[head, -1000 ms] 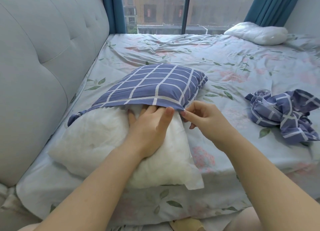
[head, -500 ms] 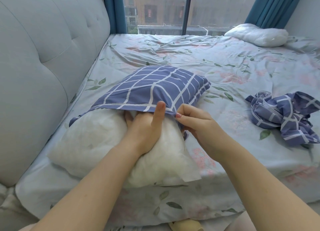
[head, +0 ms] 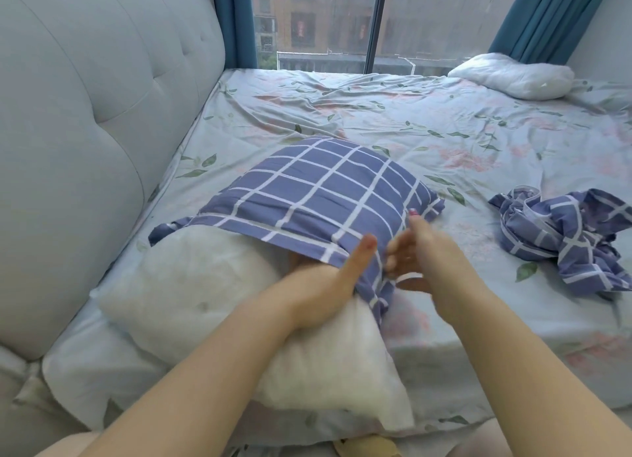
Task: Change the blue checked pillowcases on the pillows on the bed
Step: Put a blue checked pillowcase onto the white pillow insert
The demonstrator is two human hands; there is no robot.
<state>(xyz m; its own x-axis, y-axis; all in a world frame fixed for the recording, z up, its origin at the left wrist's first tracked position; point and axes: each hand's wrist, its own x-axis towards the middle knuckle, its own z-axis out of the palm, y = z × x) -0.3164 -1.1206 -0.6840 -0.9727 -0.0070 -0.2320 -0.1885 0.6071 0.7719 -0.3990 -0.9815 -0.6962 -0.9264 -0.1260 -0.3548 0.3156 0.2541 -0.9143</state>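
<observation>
Items as I log them from my feed.

1. Pillow (head: 191,285): white, on the bed (head: 427,124) at 7 o'clock, alongside the headboard (head: 85,114). Its near half is bare.
2. Pillowcase (head: 328,196): blue check, covering the pillow's far half at the centre of view. The open hem faces me and sags lowest toward 4 o'clock.
3. Left hand (head: 318,292): palm on the bare pillow. The thumb lies on top of the hem and the fingers are hidden beneath it, so the cloth is pinched between them.
4. Right hand (head: 420,251): blurred, just at 3 o'clock of the left hand, fingertips against the bunched hem corner. I cannot tell whether it grips.
5. Loose pillowcase (head: 561,227): same check, crumpled on the sheet at 3 o'clock, well apart from the hands.
6. Far pillow (head: 513,75): white, uncovered, at 1 o'clock near the bed's far edge.
7. Window (head: 314,22): at 12 o'clock, flanked by teal curtains (head: 236,22)
</observation>
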